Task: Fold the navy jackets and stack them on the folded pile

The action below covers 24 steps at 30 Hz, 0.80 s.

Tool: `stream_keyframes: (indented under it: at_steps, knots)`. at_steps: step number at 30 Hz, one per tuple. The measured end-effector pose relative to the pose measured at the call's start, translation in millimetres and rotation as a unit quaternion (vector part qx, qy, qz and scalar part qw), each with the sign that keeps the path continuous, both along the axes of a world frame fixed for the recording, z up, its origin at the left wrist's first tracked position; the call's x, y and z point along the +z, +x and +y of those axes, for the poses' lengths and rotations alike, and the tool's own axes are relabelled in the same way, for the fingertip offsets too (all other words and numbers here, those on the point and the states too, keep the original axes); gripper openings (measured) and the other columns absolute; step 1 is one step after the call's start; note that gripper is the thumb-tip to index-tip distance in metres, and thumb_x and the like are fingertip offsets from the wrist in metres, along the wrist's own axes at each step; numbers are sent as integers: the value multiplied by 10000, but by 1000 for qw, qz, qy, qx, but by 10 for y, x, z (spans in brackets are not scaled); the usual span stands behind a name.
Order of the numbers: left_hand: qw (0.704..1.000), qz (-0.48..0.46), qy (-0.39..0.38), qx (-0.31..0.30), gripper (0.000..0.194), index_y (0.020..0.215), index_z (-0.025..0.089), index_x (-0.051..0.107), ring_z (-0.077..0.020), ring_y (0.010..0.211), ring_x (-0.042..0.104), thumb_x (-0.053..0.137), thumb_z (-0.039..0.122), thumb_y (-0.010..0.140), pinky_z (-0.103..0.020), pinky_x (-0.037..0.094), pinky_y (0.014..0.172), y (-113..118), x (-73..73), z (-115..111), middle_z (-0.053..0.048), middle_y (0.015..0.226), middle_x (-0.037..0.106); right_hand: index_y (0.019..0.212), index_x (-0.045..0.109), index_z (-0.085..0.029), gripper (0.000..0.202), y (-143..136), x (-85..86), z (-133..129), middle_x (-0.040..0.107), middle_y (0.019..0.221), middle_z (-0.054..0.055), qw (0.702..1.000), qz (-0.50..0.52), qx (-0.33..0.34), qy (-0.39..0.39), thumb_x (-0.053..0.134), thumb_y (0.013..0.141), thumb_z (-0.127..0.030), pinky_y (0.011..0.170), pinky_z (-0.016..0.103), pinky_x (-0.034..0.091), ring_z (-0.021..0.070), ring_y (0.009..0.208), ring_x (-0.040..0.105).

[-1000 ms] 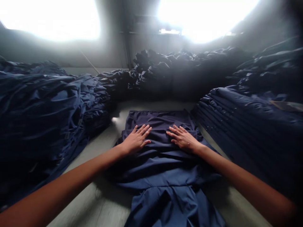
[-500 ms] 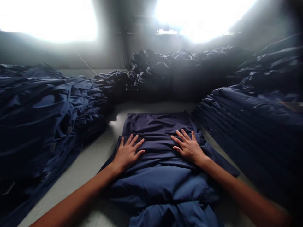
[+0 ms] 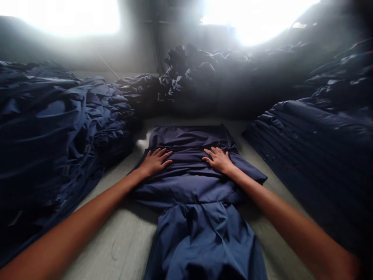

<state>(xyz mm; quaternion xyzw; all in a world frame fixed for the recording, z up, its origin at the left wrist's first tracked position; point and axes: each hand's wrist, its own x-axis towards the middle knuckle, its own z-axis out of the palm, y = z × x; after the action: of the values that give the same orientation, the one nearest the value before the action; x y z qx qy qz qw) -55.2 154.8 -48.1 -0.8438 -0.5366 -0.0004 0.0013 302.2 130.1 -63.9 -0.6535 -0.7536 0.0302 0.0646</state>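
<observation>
On the surface (image 3: 128, 241), from twelve to six o'clock, a wrinkled navy garment (image 3: 189, 188) lies beneath the left hand (image 3: 154, 162) and right hand (image 3: 220, 160), both spread, ungripping; uneven pressure could bunch it.

The garment (image 3: 189, 186) lies along the middle of the tabletop (image 3: 125, 241), running over its near edge. One garment pile (image 3: 43, 132) fills the left edge, another garment pile (image 3: 314, 144) the right edge, and heaped garments (image 3: 210, 85) line the far edge.
</observation>
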Motion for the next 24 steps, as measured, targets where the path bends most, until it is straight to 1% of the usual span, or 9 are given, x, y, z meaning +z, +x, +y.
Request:
stream_keyframes:
  at_steps: [2, 4, 6, 8, 10, 12, 16, 24]
  knots:
    - [1000, 5, -5, 9, 628, 1645, 406, 292, -307, 1606, 198, 266, 645, 1065, -626, 186, 1251, -110, -3, 181, -16, 1739, 233, 1623, 361, -382, 714, -102, 6, 213, 301, 1706, 110, 1000, 11, 7, -3, 258, 1022, -752, 1168, 772, 216, 373, 1568, 236]
    - [1000, 9, -10, 17, 623, 1650, 403, 276, -300, 1611, 180, 269, 631, 1070, -614, 167, 1259, -201, -6, 321, -15, 1742, 219, 1627, 353, -379, 713, -179, 12, 373, 288, 1712, 107, 1000, 21, 17, -9, 232, 1028, -745, 1173, 778, 192, 375, 1574, 221]
    - [1000, 10, -11, 22, 618, 1652, 400, 272, -296, 1612, 174, 272, 619, 1073, -613, 156, 1261, -261, -10, 411, -16, 1743, 216, 1633, 341, -376, 684, -224, 19, 471, 269, 1720, 100, 999, 27, 28, -17, 197, 1050, -704, 1169, 789, 183, 381, 1580, 205]
    - [1000, 4, -11, 20, 615, 1649, 398, 280, -299, 1611, 178, 275, 615, 1074, -625, 156, 1257, -295, -20, 458, -18, 1742, 222, 1640, 327, -368, 640, -240, 22, 515, 252, 1727, 94, 999, 28, 33, -25, 167, 1078, -629, 1165, 796, 185, 386, 1584, 191]
    - [1000, -6, -7, 17, 611, 1643, 398, 302, -308, 1609, 184, 281, 616, 1073, -637, 156, 1253, -313, -37, 474, -16, 1738, 234, 1645, 318, -360, 607, -238, 20, 522, 245, 1730, 89, 999, 29, 32, -25, 159, 1095, -560, 1168, 793, 189, 385, 1588, 178]
    - [1000, -15, 0, 15, 608, 1633, 397, 329, -314, 1608, 185, 292, 620, 1069, -643, 147, 1254, -324, -58, 473, -13, 1734, 250, 1643, 323, -358, 593, -233, 12, 514, 251, 1728, 86, 999, 34, 31, -20, 172, 1099, -538, 1173, 787, 187, 378, 1591, 174]
    - [999, -25, 7, 19, 602, 1622, 406, 354, -307, 1607, 195, 297, 630, 1065, -646, 132, 1258, -345, -86, 458, -13, 1727, 271, 1624, 363, -354, 590, -233, -13, 505, 280, 1718, 90, 999, 42, 31, -16, 212, 1095, -568, 1174, 782, 190, 366, 1589, 189]
    - [999, -35, 20, 12, 602, 1603, 397, 402, -327, 1598, 224, 324, 635, 1056, -676, 141, 1247, -357, -89, 426, -34, 1713, 306, 1608, 397, -343, 572, -256, -23, 461, 318, 1703, 88, 999, 39, 29, 8, 263, 1098, -565, 1179, 763, 206, 355, 1585, 212]
